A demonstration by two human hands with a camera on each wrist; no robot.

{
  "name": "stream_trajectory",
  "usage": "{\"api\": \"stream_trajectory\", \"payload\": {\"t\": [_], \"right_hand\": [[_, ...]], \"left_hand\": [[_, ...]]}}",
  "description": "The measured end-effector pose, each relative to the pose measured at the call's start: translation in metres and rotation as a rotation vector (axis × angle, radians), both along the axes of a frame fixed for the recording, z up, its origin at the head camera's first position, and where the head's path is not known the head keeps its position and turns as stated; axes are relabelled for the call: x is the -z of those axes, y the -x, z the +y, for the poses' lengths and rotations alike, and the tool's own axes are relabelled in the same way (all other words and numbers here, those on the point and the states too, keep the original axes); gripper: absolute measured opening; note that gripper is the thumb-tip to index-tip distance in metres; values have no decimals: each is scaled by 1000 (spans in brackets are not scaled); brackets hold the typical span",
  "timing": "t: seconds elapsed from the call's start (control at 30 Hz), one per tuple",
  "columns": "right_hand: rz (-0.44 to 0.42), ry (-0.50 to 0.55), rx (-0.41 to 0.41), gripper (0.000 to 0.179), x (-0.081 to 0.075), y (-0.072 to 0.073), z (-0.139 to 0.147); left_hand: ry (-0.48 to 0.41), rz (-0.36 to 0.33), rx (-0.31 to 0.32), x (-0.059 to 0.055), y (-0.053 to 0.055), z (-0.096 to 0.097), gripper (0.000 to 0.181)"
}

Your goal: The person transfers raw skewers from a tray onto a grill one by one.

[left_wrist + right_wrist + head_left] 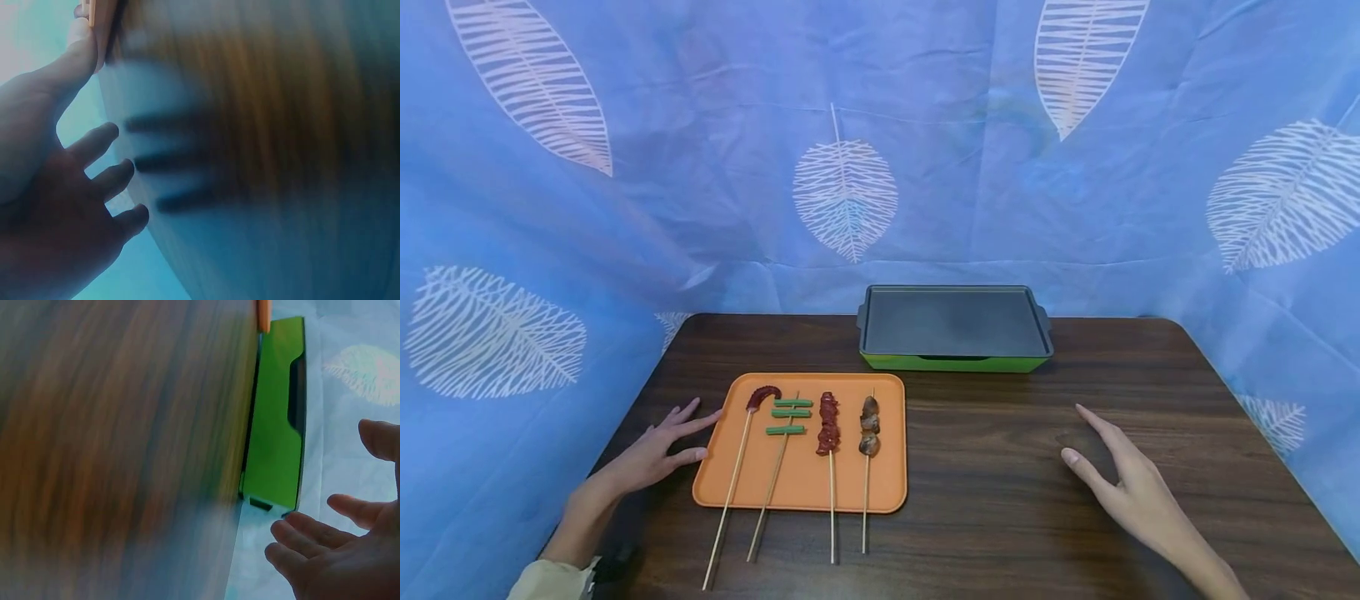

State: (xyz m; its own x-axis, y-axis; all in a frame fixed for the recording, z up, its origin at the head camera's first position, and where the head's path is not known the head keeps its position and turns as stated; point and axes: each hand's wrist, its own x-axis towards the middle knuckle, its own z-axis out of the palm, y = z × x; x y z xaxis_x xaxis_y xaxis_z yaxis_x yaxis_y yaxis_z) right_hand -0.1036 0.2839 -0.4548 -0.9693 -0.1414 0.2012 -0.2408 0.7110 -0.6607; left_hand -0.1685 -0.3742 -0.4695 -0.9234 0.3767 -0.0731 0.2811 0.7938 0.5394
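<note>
In the head view an orange tray [808, 483] holds skewers lying side by side, their sticks reaching past its near edge. One bears a dark red curled tentacle [763, 397], one carries green bean pieces [792, 413], another red meat chunks [828, 423], and the rightmost brown-grey pieces [870, 427]. At the tray's left edge is my left hand [651, 454], thumb and index fingertips right at the rim, fingers spread. My right hand [1131, 487] hovers over the table's right side with fingers extended, holding nothing.
A green grill box with a dark flat pan [955, 321] on top stands at the table's back edge; its green side [278, 419] shows in the right wrist view. Blue cloth [925, 200] with white leaf prints hangs behind and beside the brown wooden table [985, 467].
</note>
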Motion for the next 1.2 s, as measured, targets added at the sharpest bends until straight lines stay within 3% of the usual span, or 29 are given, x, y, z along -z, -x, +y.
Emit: {"api": "stream_trajectory", "payload": {"t": [0.2, 0.47, 0.8, 1.2], "right_hand": [[-38, 140, -14, 65, 0, -4, -7], [-58, 344, -37, 53, 1, -12, -18], [-62, 409, -54, 48, 2, -20, -33], [-156, 473, -40, 48, 7, -29, -43]], "left_hand": [[51, 27, -13, 4, 3, 22, 64], [51, 43, 15, 1, 4, 56, 65], [84, 42, 26, -3, 5, 98, 66], [139, 34, -7, -1, 4, 134, 66]]}}
